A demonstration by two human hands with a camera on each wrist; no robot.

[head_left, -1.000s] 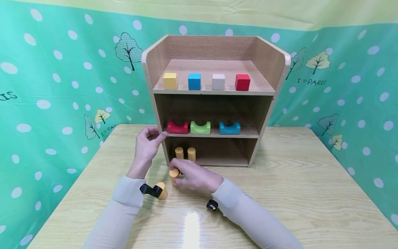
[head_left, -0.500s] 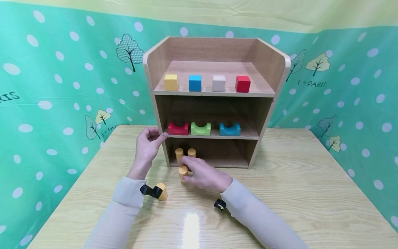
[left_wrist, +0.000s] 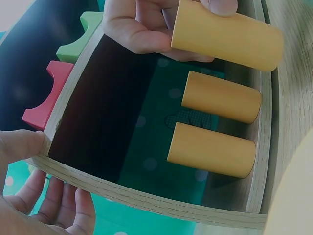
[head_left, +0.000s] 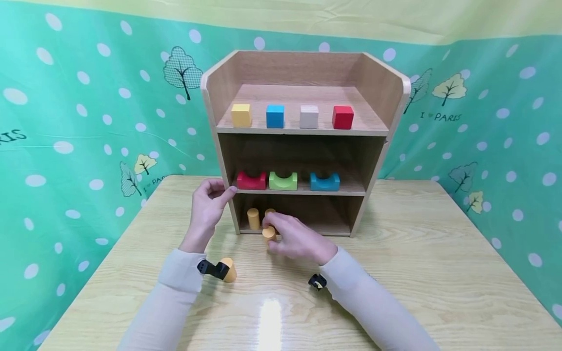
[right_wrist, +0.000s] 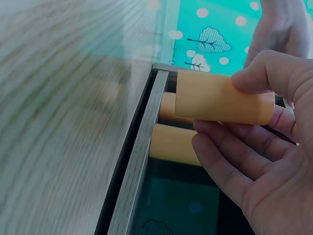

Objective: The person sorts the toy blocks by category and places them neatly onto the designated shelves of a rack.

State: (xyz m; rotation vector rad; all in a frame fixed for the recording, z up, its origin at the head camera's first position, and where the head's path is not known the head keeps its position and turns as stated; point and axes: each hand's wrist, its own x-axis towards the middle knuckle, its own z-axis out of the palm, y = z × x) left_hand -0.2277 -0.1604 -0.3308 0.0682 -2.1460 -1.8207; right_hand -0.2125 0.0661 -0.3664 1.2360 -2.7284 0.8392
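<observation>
My right hand (head_left: pixel 300 239) pinches a plain wooden cylinder (head_left: pixel 269 235) upright between thumb and fingers, just in front of the bottom shelf. Two similar cylinders stand on that shelf near its left end: the left one (left_wrist: pixel 212 149) shows fully, while the other (left_wrist: pixel 222 96) is mostly hidden behind my right hand in the head view. My left hand (head_left: pixel 208 207) grips the left side panel of the wooden shelf unit (head_left: pixel 303 130), thumb on the front edge and fingers outside. Beside my left wrist, another cylinder (head_left: pixel 229 269) stands on the table, partly covered by the wrist camera.
Along the top shelf sit a yellow cube (head_left: pixel 241 116), a blue cube (head_left: pixel 275 117), a white cube (head_left: pixel 309 117) and a red cube (head_left: pixel 342 118). Red (head_left: pixel 251 181), green (head_left: pixel 283 182) and blue (head_left: pixel 324 182) arch-cut blocks rest on the middle shelf. A patterned cloth (head_left: pixel 88 146) hangs behind.
My right hand has carried the cylinder rightward and forward from the table area near the unit's left corner to the bottom shelf's front. My left hand stays on the side panel.
</observation>
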